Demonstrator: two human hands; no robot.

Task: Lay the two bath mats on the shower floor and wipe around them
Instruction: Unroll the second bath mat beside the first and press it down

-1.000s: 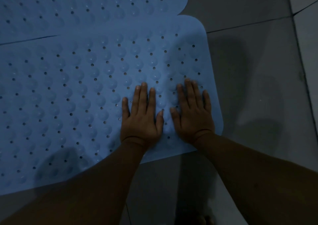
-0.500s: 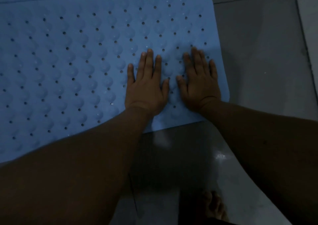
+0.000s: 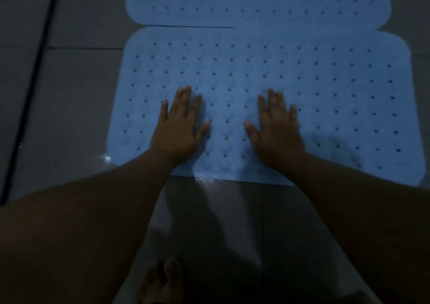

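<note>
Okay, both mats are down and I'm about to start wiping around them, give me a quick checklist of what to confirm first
1. Both mats on the floor: ok. The near mat and the far mat lie flat on the tiled floor.
2. Mats set together: ok on the right, where their edges meet or overlap; a thin dark gap shows along the left part of the seam.
3. Near mat pressed down: cannot tell. The left hand and right hand lie flat on it, but grip underneath is hidden.
4. Hands free for wiping: ok, both open and empty.
5. Cloth or wiper within reach: not ok, none in view.
6. Footing: cannot tell. The floor looks glossy near your bare foot.
</note>
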